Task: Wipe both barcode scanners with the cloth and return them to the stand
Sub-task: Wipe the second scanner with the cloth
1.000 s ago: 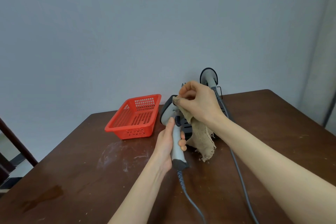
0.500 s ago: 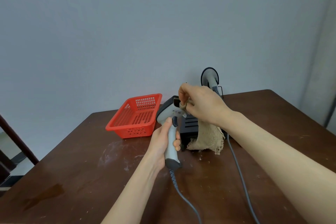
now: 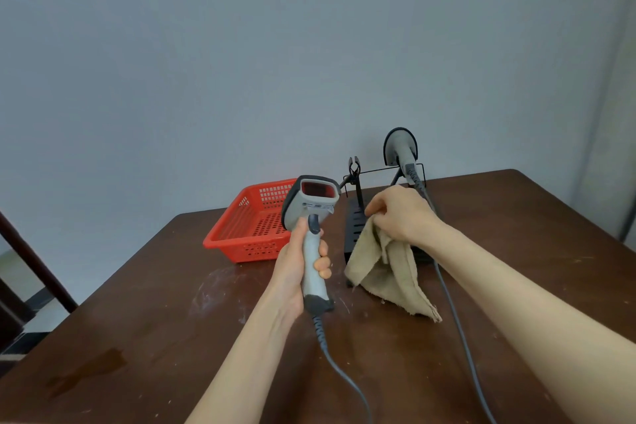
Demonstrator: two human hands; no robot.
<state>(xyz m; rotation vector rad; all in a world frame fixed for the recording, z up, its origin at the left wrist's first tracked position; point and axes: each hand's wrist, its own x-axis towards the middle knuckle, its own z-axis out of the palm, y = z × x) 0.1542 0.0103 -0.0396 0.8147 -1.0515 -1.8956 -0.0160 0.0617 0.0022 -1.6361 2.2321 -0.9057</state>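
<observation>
Left hand (image 3: 292, 268): grips the grey handle of the near scanner (image 3: 309, 206), fingers (image 3: 323, 263) wrapped round it, holding it upright above the tabletop (image 3: 155, 320).
Near scanner: dark red window facing the camera; its grey cable (image 3: 344, 375) runs down toward the bottom edge.
Right hand (image 3: 402, 213): apart from that scanner, clutching the bunched top of the tan cloth (image 3: 389, 272).
Cloth: hangs in front of the stand's base, frayed lower edge down at the tabletop.
Stand (image 3: 356, 220): black, slotted base with thin wire uprights.
Second scanner (image 3: 401, 146): seated on the stand's far right side, its cable (image 3: 457, 320) trailing forward.
Basket (image 3: 251, 231): red, perforated, left of the stand.
</observation>
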